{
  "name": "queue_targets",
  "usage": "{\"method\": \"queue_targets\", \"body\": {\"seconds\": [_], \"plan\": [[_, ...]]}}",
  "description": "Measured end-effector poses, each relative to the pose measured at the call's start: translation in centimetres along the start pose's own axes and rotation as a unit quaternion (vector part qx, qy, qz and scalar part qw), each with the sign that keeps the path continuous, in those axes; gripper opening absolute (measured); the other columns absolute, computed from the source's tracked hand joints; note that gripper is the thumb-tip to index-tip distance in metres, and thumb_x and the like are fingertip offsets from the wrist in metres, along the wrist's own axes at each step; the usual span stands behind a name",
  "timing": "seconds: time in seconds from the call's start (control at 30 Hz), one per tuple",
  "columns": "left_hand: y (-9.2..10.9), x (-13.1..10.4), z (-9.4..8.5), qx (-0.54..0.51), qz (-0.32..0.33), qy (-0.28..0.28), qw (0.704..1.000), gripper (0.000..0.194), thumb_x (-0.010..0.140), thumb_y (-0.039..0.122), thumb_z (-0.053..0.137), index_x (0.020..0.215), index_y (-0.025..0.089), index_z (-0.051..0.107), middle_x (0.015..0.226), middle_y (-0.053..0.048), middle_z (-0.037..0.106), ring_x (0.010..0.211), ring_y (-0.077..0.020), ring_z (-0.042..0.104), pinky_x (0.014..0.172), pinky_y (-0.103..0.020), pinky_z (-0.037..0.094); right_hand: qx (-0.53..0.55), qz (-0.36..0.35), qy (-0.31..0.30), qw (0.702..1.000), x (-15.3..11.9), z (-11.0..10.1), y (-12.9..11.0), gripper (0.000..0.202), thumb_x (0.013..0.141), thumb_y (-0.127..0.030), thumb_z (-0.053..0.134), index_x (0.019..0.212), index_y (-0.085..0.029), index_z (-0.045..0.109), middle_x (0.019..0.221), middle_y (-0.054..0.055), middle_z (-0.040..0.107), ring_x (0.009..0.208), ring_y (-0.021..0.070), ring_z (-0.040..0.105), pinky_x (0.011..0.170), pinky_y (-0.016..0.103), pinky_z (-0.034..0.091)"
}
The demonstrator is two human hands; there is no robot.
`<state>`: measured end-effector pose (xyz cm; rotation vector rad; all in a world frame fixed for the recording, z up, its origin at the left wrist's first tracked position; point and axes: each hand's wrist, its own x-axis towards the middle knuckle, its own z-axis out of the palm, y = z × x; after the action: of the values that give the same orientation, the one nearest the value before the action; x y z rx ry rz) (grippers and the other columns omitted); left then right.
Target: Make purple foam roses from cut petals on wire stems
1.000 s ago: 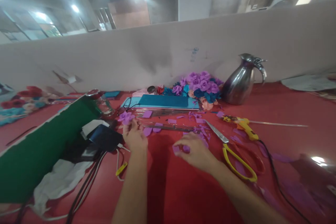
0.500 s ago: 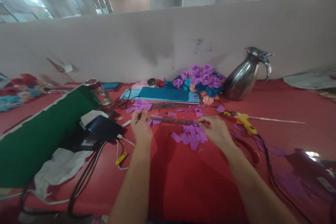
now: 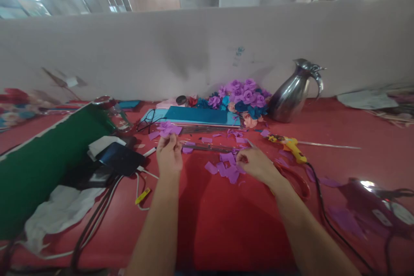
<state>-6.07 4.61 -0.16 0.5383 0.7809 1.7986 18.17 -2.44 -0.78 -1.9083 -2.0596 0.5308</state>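
I see a half-made purple paper flower (image 3: 168,129) held upright above the red table, petals ruffled. Loose purple paper pieces (image 3: 226,169) lie flat in a small cluster just right of it.

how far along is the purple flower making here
Done: a heap of finished paper flowers lies by the wall beside the metal jug. In hand: the left hand holds a part-built purple flower; the right hand rests at the loose purple petals. Left: those cut petals lie unattached, with the glue gun lying unused.
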Motion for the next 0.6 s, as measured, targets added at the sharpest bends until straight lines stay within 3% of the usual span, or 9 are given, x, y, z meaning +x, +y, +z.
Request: {"method": "queue_targets", "body": {"seconds": [0.23,0.33,0.4,0.47,0.6], "plan": [[-0.7,-1.4,0.4,0.095,-0.136,-0.125,0.978,0.024,0.055,0.014,0.082,0.062,0.014,0.059,0.057,0.004,0.057,0.049,-0.0043,0.049,0.043,-0.014,0.036,-0.005,0.004,-0.001,1.0,-0.7,-0.2,-0.2,0.008,0.074,-0.025,0.065,0.081,-0.026,0.069,0.089,0.004,0.071,0.09,0.0223,0.063,0.082,0.032,0.042],[-0.8,-1.9,0.2,0.194,-0.267,-0.156,0.931,0.026,0.052,0.013,0.084,0.06,0.013,0.059,0.057,0.002,0.058,0.049,-0.0064,0.052,0.047,-0.018,0.045,-0.033,0.028,0.007,0.999,-1.0,0.1,-0.4,0.037,0.065,-0.034,0.075,0.098,-0.022,0.064,0.108,0.009,0.066,0.101,0.0268,0.06,0.083,0.034,0.042],[-0.9,-2.2,0.2,0.24,-0.331,-0.179,0.895,0.027,0.051,0.012,0.085,0.061,0.013,0.059,0.058,0.001,0.058,0.05,-0.0077,0.055,0.052,-0.022,0.051,-0.026,0.045,0.002,0.999,-0.9,0.4,-0.7,0.045,0.065,-0.034,0.075,0.104,-0.018,0.06,0.109,0.013,0.064,0.1,0.0279,0.06,0.081,0.034,0.042],[-1.0,-2.5,0.2,0.247,-0.349,-0.198,0.882,0.027,0.052,0.012,0.085,0.062,0.013,0.059,0.059,0.002,0.058,0.052,-0.0086,0.056,0.057,-0.027,0.055,0.014,0.036,-0.017,0.999,-0.7,0.8,-1.2,0.039,0.07,-0.03,0.071,0.104,-0.016,0.058,0.101,0.011,0.066,0.094,0.0255,0.062,0.077,0.033,0.042],[-1.2,-2.7,0.4,0.212,-0.346,-0.198,0.892,0.026,0.054,0.012,0.084,0.063,0.013,0.06,0.06,0.001,0.058,0.055,-0.0094,0.058,0.064,-0.034,0.059,0.092,0.012,-0.014,0.996,-0.5,1.0,-1.5,0.038,0.074,-0.025,0.068,0.11,-0.018,0.057,0.101,0.009,0.067,0.091,0.0221,0.063,0.078,0.031,0.043]]}}
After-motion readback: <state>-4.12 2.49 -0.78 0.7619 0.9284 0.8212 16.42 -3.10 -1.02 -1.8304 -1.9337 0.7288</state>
